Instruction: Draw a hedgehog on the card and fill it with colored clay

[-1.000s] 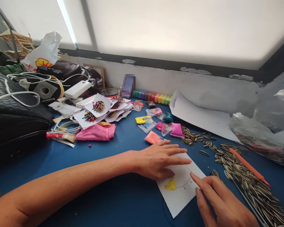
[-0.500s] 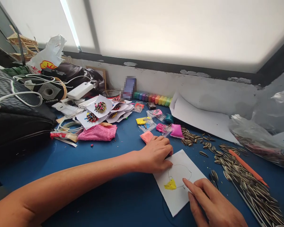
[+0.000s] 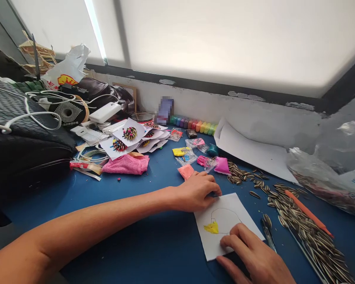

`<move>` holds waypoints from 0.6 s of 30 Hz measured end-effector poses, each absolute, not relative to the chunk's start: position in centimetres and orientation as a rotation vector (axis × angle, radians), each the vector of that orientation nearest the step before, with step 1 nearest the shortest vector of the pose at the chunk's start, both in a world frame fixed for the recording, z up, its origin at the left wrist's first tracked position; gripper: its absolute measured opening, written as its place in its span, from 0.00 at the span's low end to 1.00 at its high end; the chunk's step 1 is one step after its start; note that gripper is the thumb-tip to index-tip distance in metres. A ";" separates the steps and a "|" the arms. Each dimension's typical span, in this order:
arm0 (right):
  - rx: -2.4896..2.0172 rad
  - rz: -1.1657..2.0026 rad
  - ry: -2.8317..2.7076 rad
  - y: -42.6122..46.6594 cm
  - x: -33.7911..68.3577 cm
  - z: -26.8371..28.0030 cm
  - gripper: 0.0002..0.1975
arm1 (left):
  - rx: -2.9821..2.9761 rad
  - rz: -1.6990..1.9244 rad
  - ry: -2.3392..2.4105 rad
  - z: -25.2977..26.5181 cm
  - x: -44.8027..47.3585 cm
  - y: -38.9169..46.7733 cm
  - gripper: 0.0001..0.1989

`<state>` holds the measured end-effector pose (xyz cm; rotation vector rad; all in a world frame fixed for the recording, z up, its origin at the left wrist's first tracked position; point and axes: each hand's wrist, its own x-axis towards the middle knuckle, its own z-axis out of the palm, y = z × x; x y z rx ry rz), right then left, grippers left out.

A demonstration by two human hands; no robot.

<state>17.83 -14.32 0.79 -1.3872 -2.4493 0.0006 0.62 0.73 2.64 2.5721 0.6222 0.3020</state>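
Observation:
A white sheet of paper (image 3: pixel 205 246) lies on the blue tabletop with a thin rounded outline drawn on it. Yellow clay (image 3: pixel 211 227) fills a small pointed part at the drawing's left. My left hand (image 3: pixel 197 192) rests at the paper's upper left edge, fingers curled and thumb against the sheet, keeping hold of it. Over the lower right of the sheet is my right hand (image 3: pixel 248 252), its bent fingers touching the paper and its thumb apart at the lower edge. An orange clay packet (image 3: pixel 185 171) lies just beyond my left hand.
Sunflower seeds (image 3: pixel 310 228) spread at the right, with a pen (image 3: pixel 268 234) and an orange stick (image 3: pixel 309 213). Clay packets (image 3: pixel 221 165) lie behind. Left are seed-decorated cards (image 3: pixel 130 134), a pink cloth (image 3: pixel 126 164) and a black bag (image 3: pixel 26 146). A plastic bag (image 3: pixel 325 173) stands right.
My right hand has shifted left and down, from pointing at the drawing to lying over the paper's lower right. The paper has turned slightly. My left hand stays at its edge.

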 end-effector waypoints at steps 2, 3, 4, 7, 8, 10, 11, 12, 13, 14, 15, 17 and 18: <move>-1.395 -0.019 -2.431 -14.1 17.4 0.4 0.06 | 2.577 0.294 0.617 2.6 0.7 0.7 0.11; -1.403 -0.019 -2.422 -14.1 17.1 0.2 0.07 | 2.581 0.288 0.614 2.6 0.7 0.7 0.11; -1.403 -0.017 -2.411 -14.1 16.9 0.1 0.07 | 2.586 0.285 0.609 2.6 0.7 0.7 0.12; -1.387 0.005 -2.392 -14.1 16.5 0.2 0.07 | 2.616 0.290 0.585 2.4 0.6 0.7 0.13; -1.379 0.003 -2.385 -14.0 16.6 0.4 0.08 | 2.633 0.292 0.570 2.3 0.5 0.7 0.14; -1.382 -0.031 -2.363 -13.9 17.2 0.9 0.09 | 2.674 0.298 0.528 2.0 0.3 0.8 0.15; -1.390 -0.073 -2.359 -13.8 17.6 1.2 0.09 | 2.695 0.304 0.497 1.8 0.2 0.9 0.15; -1.403 -0.130 -2.348 -13.7 18.1 1.4 0.10 | 2.717 0.316 0.467 1.7 0.0 0.9 0.14; -1.400 -0.180 -2.352 -13.6 18.5 1.6 0.11 | 2.738 0.327 0.440 1.5 -0.1 1.0 0.14; -1.403 -0.210 -2.376 -13.5 18.9 1.7 0.12 | 2.757 0.336 0.416 1.5 -0.2 1.1 0.13; -1.379 -0.227 -2.407 -13.5 19.2 1.8 0.12 | 2.773 0.340 0.397 1.4 -0.3 1.1 0.13; -1.325 -0.225 -2.484 -13.5 19.5 1.9 0.14 | 2.798 0.331 0.364 1.5 -0.6 1.0 0.13; -1.295 -0.216 -2.518 -13.5 19.5 1.9 0.14 | 2.805 0.324 0.349 1.5 -0.7 0.9 0.15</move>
